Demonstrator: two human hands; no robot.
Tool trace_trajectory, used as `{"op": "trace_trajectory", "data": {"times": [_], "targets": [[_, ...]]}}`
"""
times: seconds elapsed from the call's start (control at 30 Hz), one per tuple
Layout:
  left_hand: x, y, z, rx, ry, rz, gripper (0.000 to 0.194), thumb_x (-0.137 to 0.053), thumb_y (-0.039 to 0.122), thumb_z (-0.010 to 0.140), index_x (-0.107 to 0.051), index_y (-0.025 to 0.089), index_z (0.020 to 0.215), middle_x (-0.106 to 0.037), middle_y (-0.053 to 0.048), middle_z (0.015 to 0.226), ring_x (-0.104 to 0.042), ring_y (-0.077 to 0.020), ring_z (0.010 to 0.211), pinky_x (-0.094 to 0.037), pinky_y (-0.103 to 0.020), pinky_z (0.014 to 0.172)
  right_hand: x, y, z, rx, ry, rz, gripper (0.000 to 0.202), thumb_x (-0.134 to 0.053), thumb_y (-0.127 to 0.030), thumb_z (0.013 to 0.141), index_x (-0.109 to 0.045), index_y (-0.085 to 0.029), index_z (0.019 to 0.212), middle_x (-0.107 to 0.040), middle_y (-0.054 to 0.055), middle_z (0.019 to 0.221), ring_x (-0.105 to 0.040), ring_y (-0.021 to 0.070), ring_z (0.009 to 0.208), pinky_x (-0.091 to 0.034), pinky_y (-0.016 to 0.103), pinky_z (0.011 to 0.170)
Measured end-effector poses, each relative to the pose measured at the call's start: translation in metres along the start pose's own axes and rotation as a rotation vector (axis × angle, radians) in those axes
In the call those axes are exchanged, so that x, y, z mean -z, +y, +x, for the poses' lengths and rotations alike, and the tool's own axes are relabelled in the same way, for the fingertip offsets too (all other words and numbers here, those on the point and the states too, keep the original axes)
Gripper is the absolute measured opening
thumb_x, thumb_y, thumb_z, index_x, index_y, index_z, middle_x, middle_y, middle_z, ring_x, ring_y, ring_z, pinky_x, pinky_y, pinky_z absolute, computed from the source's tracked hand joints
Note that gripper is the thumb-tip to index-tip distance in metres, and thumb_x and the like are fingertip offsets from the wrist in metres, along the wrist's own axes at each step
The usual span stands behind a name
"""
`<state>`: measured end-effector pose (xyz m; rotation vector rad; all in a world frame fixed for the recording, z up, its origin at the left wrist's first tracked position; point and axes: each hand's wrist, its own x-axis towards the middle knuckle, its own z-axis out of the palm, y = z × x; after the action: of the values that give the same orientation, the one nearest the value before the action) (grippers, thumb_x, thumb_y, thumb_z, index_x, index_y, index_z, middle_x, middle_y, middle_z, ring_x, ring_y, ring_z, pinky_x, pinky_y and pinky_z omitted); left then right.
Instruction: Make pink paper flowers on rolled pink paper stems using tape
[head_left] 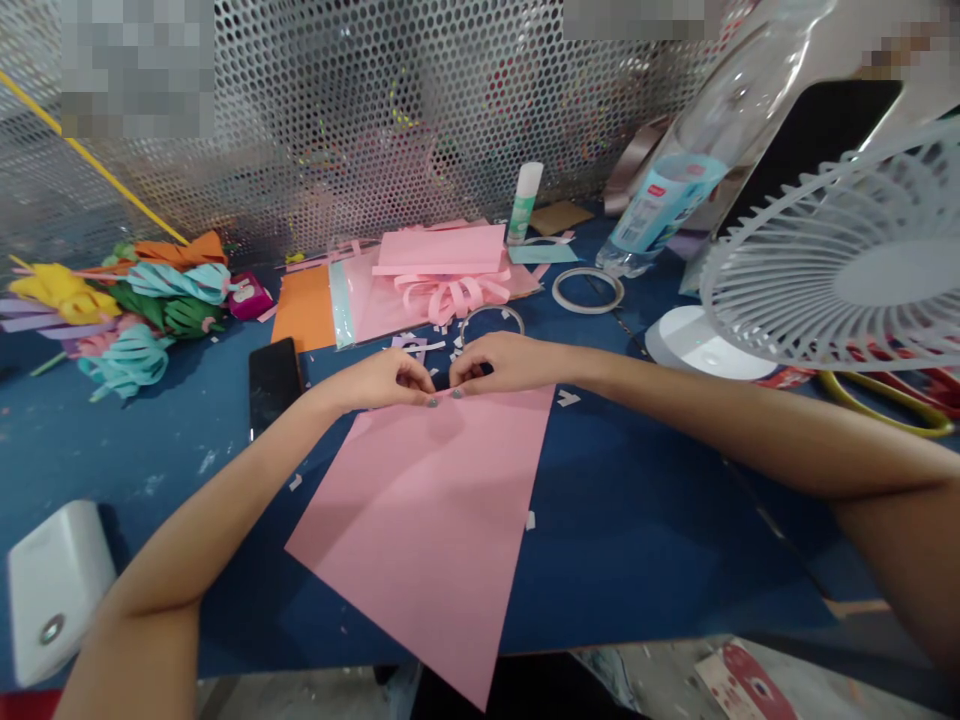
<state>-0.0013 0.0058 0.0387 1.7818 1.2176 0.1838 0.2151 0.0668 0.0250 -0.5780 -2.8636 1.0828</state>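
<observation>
A large pink paper sheet (435, 510) lies on the blue table (637, 540), its near corner past the front edge. At its far edge my left hand (390, 380) pinches the paper, thumb on top and fingers curled. Close beside it, my right hand (491, 362) pinches the same edge, fingers bent under. A narrow white strip (424, 347) shows by the fingers of my left hand. Just behind my right hand is a tape roll (493, 315), partly covered by it.
Behind stand pink papers (442, 250), a glue stick (524, 205), another tape roll (588, 290) and a bottle (660, 205). A white fan (840, 260) is at right. Paper flowers (127, 310), a black phone (274, 385) and a white device (60, 590) lie left.
</observation>
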Motion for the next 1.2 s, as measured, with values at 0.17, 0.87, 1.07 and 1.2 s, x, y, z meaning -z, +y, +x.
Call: {"op": "trace_trajectory", "data": {"times": [0.17,0.87,1.07,1.2], "targets": [[0.005,-0.001,-0.003,-0.026,0.032,0.011,0.021,-0.070,0.035,0.074,-0.075,0.015,0.079,-0.068,-0.002,0.071,-0.051,-0.0109,0.061,-0.038,-0.024,0.059,0.017,-0.003,-0.006,-0.004,-0.020,0.139,0.034,-0.046,-0.036,0.089,-0.068,-0.013,0.076,-0.061,0.001,0.071,-0.046,0.0098,0.061,-0.034,0.024,0.060],[-0.034,0.001,-0.029,0.033,0.314,-0.023,0.017,-0.078,0.029,0.066,-0.070,0.014,0.068,-0.065,-0.002,0.058,-0.054,-0.0104,0.054,-0.037,-0.022,0.051,-0.018,-0.014,-0.046,-0.080,0.327,0.003,0.017,-0.064,-0.024,0.084,-0.079,-0.022,0.094,-0.076,0.002,0.098,-0.070,0.0201,0.090,-0.051,0.032,0.082],[-0.033,0.011,-0.032,0.007,0.258,0.108,0.016,-0.065,0.028,0.081,-0.075,0.015,0.080,-0.074,-0.005,0.078,-0.063,-0.0154,0.071,-0.043,-0.025,0.064,-0.025,-0.017,-0.053,-0.126,0.407,0.000,0.019,-0.062,-0.022,0.086,-0.078,-0.020,0.096,-0.076,0.003,0.101,-0.071,0.0208,0.091,-0.052,0.031,0.080],[-0.030,0.019,-0.034,0.019,0.239,0.213,0.017,-0.062,0.023,0.083,-0.077,0.017,0.085,-0.077,-0.006,0.090,-0.066,-0.0178,0.079,-0.045,-0.027,0.069,-0.025,-0.017,-0.053,-0.124,0.403,-0.069,0.019,-0.062,-0.023,0.088,-0.078,-0.019,0.098,-0.076,0.004,0.101,-0.071,0.0208,0.092,-0.050,0.029,0.078]]}}
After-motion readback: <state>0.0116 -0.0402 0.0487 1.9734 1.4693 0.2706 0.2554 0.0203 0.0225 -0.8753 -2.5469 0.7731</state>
